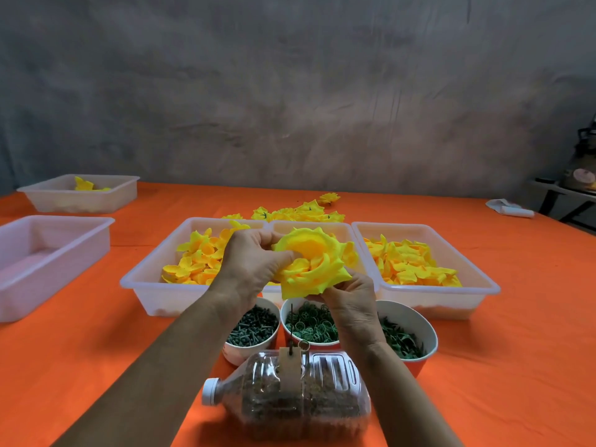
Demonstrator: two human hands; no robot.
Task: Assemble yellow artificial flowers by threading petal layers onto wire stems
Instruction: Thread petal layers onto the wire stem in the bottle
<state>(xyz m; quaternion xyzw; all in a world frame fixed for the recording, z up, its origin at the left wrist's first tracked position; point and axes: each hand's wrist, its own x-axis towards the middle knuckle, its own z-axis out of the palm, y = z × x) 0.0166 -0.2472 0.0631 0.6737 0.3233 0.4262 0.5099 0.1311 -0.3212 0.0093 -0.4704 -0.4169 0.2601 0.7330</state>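
**Two hands on one yellow flower above the trays**

Two pale plastic trays sit at the far left of the orange table (96, 343): the nearer tray (48, 266) and, behind it, a smaller tray (80, 193) with a few yellow petals in it. Toward the middle, a row of three white trays lies side by side. The left petal tray (151, 285) is heaped with yellow petal pieces, the middle tray (309, 225) is mostly hidden behind the hands, and the right petal tray (429, 298) holds more petals of a deeper yellow. Behind them, loose finished flowers (300, 212) lie on the cloth.

The left hand (254, 262) is curled, its thumb and fingers pinching the left edge of the yellow flower (312, 262), which is held in the air over the middle tray. The right hand (351, 301) grips the flower from below, fingers closed around its underside.

Beneath the hands stand three bowls of green parts: stubby pegs (253, 327), rings (309, 324), and a third lot (403, 340) I can't make out. Nearest lies a clear plastic bottle (290, 395) on its side, a thin wire spike (291, 327) standing up from it.
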